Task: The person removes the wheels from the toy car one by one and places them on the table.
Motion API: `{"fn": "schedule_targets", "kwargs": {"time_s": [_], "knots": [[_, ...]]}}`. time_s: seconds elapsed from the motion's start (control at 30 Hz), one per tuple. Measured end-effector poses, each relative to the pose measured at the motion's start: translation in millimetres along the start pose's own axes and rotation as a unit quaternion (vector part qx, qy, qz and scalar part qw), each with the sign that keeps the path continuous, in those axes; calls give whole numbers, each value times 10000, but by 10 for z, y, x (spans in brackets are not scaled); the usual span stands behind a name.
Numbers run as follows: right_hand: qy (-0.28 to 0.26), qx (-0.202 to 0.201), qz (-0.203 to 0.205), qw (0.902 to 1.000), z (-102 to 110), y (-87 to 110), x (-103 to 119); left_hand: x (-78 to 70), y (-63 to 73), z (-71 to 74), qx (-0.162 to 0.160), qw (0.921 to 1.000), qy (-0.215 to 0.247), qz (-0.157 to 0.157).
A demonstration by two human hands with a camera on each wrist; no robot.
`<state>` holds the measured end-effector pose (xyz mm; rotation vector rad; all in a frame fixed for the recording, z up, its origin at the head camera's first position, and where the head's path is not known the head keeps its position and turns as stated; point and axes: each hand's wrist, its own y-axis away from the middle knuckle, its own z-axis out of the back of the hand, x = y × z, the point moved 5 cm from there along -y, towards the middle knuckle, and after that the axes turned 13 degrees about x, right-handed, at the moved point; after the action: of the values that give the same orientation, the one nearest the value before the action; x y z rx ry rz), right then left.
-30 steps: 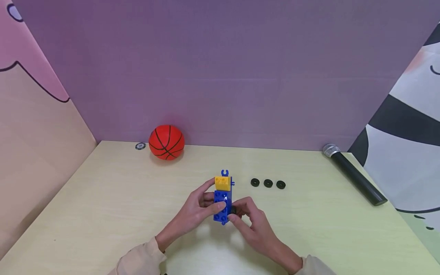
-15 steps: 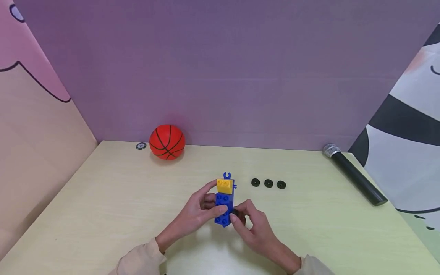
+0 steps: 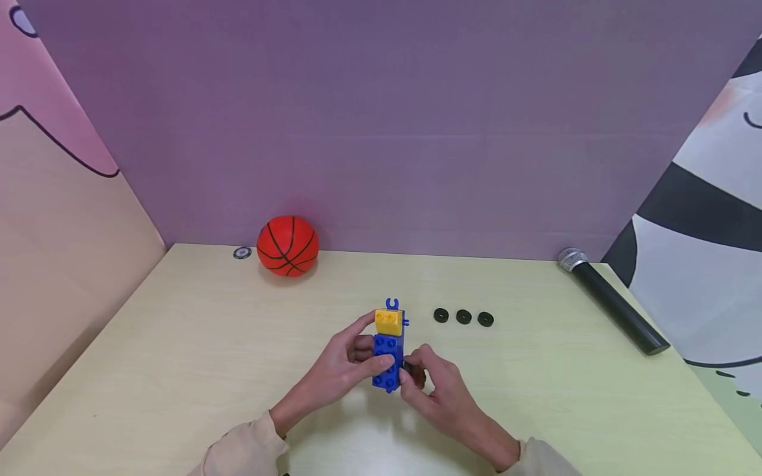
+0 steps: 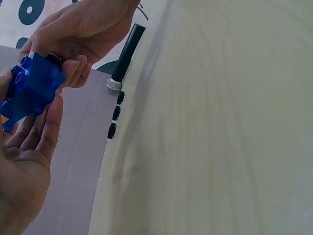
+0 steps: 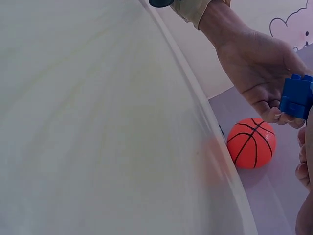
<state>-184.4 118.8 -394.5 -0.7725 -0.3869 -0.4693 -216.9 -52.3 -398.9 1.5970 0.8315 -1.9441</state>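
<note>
My left hand (image 3: 340, 370) grips a toy vehicle base of blue studded bricks (image 3: 387, 370), its thumb across the studs. A yellow brick (image 3: 389, 322) sits at the far end, beyond which a blue hook sticks out. Between thumb and forefinger, my right hand (image 3: 437, 390) pinches a small black wheel (image 3: 408, 366) right at the base's right side, near the end closest to me. In the left wrist view the blue base (image 4: 35, 81) is held up above the table, and the fingers mostly hide the wheel. The right wrist view catches only the end of the blue base (image 5: 295, 97).
Three black wheels (image 3: 464, 317) lie in a row on the table (image 3: 178, 344), beyond my right hand. A red toy basketball (image 3: 288, 246) and a poker chip (image 3: 242, 252) are at the back left. A black microphone (image 3: 619, 307) lies along the right edge.
The blue base has shifted slightly right and toward me since a second ago. My right fingers have drawn back a little from its side with the black wheel.
</note>
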Motion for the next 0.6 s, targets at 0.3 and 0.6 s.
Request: {"fn": "schedule_targets", "kwargs": {"time_s": [0.3,0.6], "knots": [[-151,306,-98,9994,-14,-23,-11,-3,21,17,-66,10000,-3,-31],[-286,358,-242,9987,-29,-25,-28,1,29,44,-104,9999,-15,1]]}}
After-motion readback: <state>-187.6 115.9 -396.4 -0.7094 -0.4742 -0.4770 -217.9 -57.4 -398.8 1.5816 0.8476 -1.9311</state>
